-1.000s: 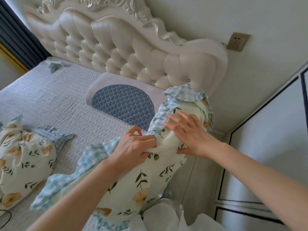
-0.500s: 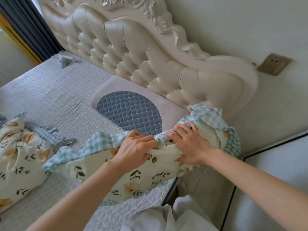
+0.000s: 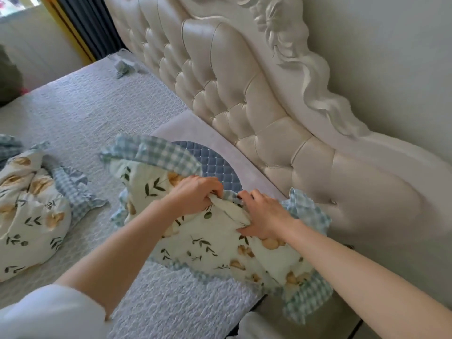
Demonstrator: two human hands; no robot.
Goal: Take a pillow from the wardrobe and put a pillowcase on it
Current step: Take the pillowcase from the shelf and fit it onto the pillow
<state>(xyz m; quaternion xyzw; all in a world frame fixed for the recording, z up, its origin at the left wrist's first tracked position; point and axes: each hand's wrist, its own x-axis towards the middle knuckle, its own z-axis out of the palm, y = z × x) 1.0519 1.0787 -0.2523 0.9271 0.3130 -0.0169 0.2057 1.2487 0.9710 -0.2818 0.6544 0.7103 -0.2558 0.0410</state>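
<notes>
From the head camera, your left hand (image 3: 195,193) grips a bunched fold of the floral pillowcase (image 3: 210,243), fingers curled into the cloth. Your right hand (image 3: 265,215) pinches the same fold just beside it. The pillowcase lies on the bed (image 3: 93,113) near the tufted headboard (image 3: 244,94), overlapping a blue quilted pillow (image 3: 220,165). A second floral pillow (image 3: 29,211) lies well apart on the left.

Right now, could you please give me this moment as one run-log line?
step: closing pillowcase | left hand: grips pillowcase opening | right hand: grips same opening | pillow: lying on bed
</notes>
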